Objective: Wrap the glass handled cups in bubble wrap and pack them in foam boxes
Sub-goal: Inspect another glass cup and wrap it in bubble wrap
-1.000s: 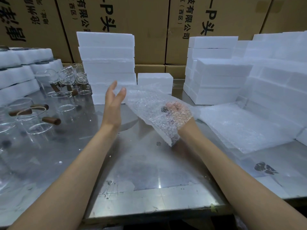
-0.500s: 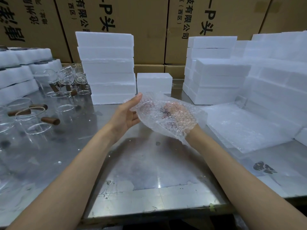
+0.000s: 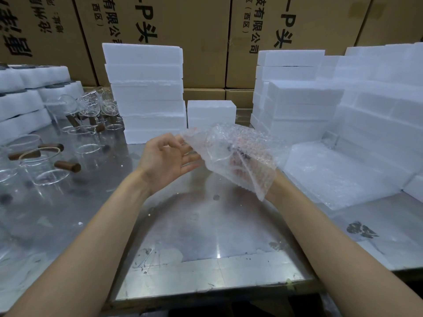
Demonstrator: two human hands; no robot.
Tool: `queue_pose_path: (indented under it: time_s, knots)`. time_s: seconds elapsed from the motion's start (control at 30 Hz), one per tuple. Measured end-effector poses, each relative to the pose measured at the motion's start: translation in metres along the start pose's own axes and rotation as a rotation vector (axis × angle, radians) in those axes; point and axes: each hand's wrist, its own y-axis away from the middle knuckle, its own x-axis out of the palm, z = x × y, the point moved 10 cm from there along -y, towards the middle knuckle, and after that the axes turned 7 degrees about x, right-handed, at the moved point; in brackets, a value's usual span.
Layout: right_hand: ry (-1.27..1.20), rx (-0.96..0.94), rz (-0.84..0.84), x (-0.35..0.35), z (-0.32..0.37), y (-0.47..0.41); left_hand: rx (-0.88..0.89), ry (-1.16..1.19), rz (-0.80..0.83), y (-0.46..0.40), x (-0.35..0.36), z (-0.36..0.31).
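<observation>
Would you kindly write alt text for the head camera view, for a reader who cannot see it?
Above a steel table, a person's right hand is covered by a bubble wrap sheet while the open left hand touches its edge. Glass handled cups stand left; white foam boxes are stacked behind.

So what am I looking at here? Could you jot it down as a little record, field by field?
setting: steel table in front of printed cardboard cartons
left hand: palm up, fingers relaxed, fingertips at the edge of the bubble wrap
right hand: under the bubble wrap sheet, holding it above the table
cups: unwrapped glass cups with wooden handles on the table's left side
foam boxes: white stacks behind and to the right
spare wrap: flat pile of bubble wrap on the right
stage: no cup in the wrap yet
</observation>
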Motion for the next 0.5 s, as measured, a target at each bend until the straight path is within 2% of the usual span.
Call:
queue_pose_path:
  time_s: [0.13,0.3,0.5]
  knots:
    - [-0.022,0.066,-0.006,-0.004,-0.007,-0.008,0.092,-0.266,0.03,-0.001,0.004,0.0]
    - [0.096,0.084,-0.049,-0.007,-0.009,-0.004,0.241,-0.499,0.038,0.003,0.012,-0.009]
    - [0.003,0.123,0.062,0.006,-0.011,-0.007,0.277,-0.714,-0.031,0.003,0.012,-0.013]
